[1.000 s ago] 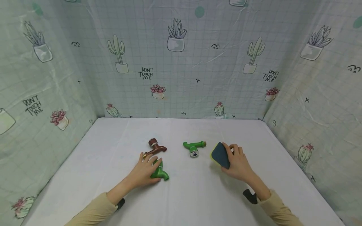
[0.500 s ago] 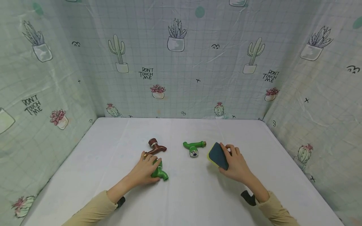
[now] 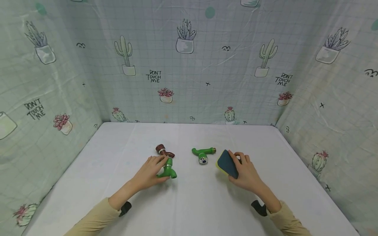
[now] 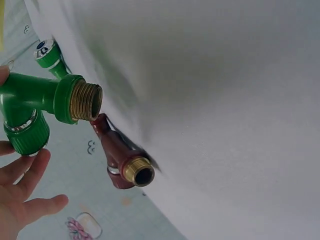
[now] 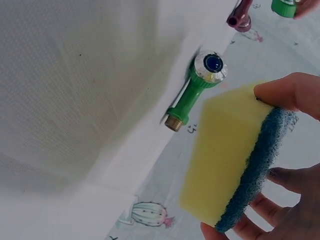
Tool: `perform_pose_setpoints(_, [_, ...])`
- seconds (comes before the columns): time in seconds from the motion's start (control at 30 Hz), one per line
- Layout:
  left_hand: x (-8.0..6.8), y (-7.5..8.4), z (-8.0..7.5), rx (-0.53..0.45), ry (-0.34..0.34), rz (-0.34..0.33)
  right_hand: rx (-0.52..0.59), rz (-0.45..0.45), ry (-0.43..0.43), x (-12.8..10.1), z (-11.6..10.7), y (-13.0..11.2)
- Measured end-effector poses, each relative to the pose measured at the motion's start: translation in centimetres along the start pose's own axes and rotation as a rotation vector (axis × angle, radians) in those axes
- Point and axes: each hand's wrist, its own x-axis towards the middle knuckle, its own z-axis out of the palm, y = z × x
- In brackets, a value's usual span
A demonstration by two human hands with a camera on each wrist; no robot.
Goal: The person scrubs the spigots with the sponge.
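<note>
My left hand (image 3: pixel 147 173) pinches a green tap (image 3: pixel 167 171) between thumb and fingers, a little above the table. Its brass threaded end shows in the left wrist view on the held green tap (image 4: pixel 37 95). Just behind it lies a brown tap (image 3: pixel 160 149), partly covered by that hand in the head view. My right hand (image 3: pixel 248 173) grips a sponge (image 3: pixel 227 164) by its edges, tilted and off the table. The right wrist view shows the sponge's (image 5: pixel 225 155) yellow foam and dark blue scouring side. A second green tap (image 3: pixel 203 154) lies between the hands, farther back.
A white-covered table (image 3: pixel 195 203) carries the taps. Cloth walls (image 3: pixel 183 75) printed with cacti and grid lines stand at the back and both sides. Dark straps (image 3: pixel 260 208) sit at the wrists near the sleeves.
The left hand has raised the green tap from the table and moved it slightly away from me, toward the brown tap. The right hand with the sponge has shifted slightly left.
</note>
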Motion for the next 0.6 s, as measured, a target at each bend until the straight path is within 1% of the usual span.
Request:
perform_pose_setpoints(0.07, [0.3, 0.2, 0.0, -0.056, 0.03, -0.007, 0.021, 0.003, -0.009, 0.0, 0.0, -0.1])
perform_pose_setpoints(0.17, [0.8, 0.7, -0.2, -0.171, 0.04, -0.053, 0.048, -0.001, -0.01, -0.1, 0.0, -0.3])
perform_pose_setpoints(0.27, [1.3, 1.1, -0.2, -0.333, 0.041, -0.114, 0.057, -0.005, -0.012, -0.2, 0.0, -0.6])
perform_pose_setpoints(0.33, [1.7, 1.4, -0.2, -0.448, 0.058, -0.137, 0.06, 0.0, -0.017, -0.2, 0.0, -0.8])
perform_pose_setpoints(0.43, [2.2, 1.6, -0.2, -0.65, 0.078, -0.174, 0.072, 0.007, -0.022, -0.3, 0.0, -1.1])
perform_pose_setpoints(0.5, [2.4, 1.7, -0.2, -0.767, 0.075, -0.228, 0.084, 0.002, -0.018, -0.3, -0.1, -1.4])
perform_pose_setpoints(0.6, [2.7, 1.7, -0.1, -0.942, 0.041, -0.34, 0.109, -0.009, -0.014, -0.4, -0.1, -1.9])
